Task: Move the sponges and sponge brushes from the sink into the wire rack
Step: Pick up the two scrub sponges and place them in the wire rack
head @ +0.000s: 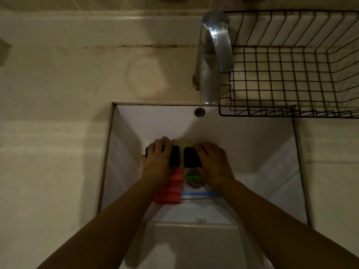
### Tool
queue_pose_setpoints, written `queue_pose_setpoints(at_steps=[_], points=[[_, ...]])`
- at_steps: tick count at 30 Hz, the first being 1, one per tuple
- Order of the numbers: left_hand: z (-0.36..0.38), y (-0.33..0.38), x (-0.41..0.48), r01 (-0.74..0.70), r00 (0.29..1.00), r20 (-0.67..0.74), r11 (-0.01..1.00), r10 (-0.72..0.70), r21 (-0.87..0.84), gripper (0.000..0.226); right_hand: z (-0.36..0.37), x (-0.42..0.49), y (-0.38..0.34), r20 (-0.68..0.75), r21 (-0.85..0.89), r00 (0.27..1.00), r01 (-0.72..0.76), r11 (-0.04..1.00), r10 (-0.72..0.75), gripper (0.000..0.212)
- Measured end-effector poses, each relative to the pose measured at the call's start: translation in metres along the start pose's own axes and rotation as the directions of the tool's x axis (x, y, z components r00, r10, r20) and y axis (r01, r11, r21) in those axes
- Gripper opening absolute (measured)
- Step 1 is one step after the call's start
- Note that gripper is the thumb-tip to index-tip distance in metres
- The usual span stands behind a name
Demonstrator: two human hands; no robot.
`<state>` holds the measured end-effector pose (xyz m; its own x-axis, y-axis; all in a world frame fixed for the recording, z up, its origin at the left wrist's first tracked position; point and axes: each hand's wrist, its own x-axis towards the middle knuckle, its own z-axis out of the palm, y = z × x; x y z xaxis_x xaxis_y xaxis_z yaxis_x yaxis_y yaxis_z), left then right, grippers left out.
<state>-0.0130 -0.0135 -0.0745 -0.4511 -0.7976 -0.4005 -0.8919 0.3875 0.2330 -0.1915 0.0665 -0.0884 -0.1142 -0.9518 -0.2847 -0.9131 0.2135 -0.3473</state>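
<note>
Both my hands reach down into the white sink (252, 144). My left hand (157, 162) lies over a black sponge (174, 155), fingers curled around it. Beside it, a second black sponge (191, 157) sits under the fingers of my right hand (213, 162). A red ribbed sponge (171, 189) lies at the sink bottom below my left wrist. A green handle (192, 177) crosses the drain (195, 182), and a blue handle (200, 194) lies just in front of it; their heads are hidden. The black wire rack (291, 78) stands at the back right with nothing in it.
A chrome faucet (211, 61) rises behind the sink, right next to the rack's left side. Beige countertop (58, 113) surrounds the basin on the left and back. An overflow hole (199, 112) shows in the sink's rear wall.
</note>
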Motion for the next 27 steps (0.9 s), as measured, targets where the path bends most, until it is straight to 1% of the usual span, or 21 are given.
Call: queue_pose_setpoints(at_steps=[3,5,7,9,12,17,21,27], points=[[-0.005,0.002,0.003,0.008,1.0,0.011,1.0,-0.008,0.006,0.068,-0.004,0.0,0.0,0.021,-0.008,1.0,0.001,1.0,-0.001,0.069],[-0.015,0.002,0.009,0.002,0.998,0.058,1.0,-0.003,0.024,0.068,-0.013,-0.003,-0.001,0.029,0.005,1.0,0.006,1.0,-0.006,0.071],[-0.03,0.001,0.014,-0.027,0.995,0.1,0.999,0.023,0.041,0.07,-0.025,-0.009,-0.002,-0.002,0.037,1.0,0.018,0.999,-0.018,0.071],[-0.045,0.002,0.013,-0.057,0.993,0.106,0.997,0.052,0.046,0.071,-0.039,-0.017,-0.004,-0.036,0.049,0.999,0.037,0.998,-0.035,0.071],[-0.063,0.005,0.001,-0.135,0.989,0.06,0.99,0.133,0.031,0.073,-0.064,-0.027,-0.011,-0.105,0.031,0.992,0.073,0.997,-0.069,0.071],[-0.089,0.019,-0.025,-0.187,0.982,-0.011,0.982,0.187,-0.006,0.075,-0.101,-0.045,-0.026,-0.184,-0.011,0.978,0.102,0.995,-0.102,0.069],[-0.115,0.028,-0.045,-0.248,0.967,-0.055,0.969,0.248,0.018,0.072,-0.123,-0.063,-0.037,-0.23,-0.016,0.968,0.099,0.995,-0.1,0.066],[-0.158,0.043,-0.07,-0.314,0.935,-0.148,0.946,0.323,0.078,0.073,-0.169,-0.085,-0.043,-0.278,-0.081,0.952,0.111,0.99,-0.13,0.067]])
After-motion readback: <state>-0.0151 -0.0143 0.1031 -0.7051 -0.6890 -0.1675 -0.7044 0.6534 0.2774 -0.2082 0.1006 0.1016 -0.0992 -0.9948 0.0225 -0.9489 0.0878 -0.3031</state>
